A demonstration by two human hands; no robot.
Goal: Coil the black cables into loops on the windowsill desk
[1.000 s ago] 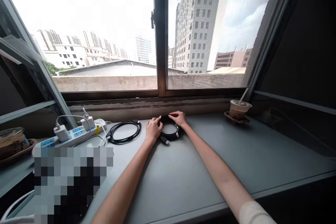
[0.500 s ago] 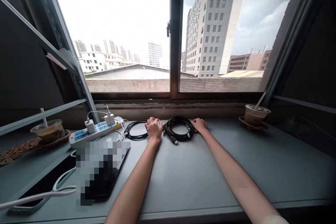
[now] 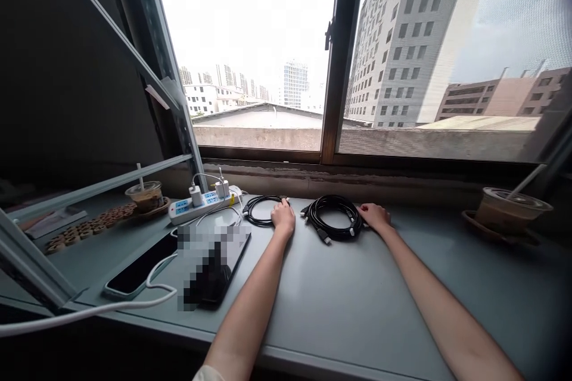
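Coil of black cable (image 3: 336, 234) lies flat on the desk (image 3: 335, 297) between both hands in the head view. Its ring is nearly round, without a distinct long axis; one plug (image 3: 325, 237) points toward the near right, another (image 3: 304, 212) leftward. A smaller coil (image 3: 260, 224) lies flat to its left. Left hand (image 3: 283, 217) curls over the smaller coil's right edge, hiding it; grip cannot be determined. Right hand (image 3: 376, 216) has bent fingers at the larger ring's right edge; contact and grip are unclear. Pixelation masks part of a dark device (image 3: 223, 286).
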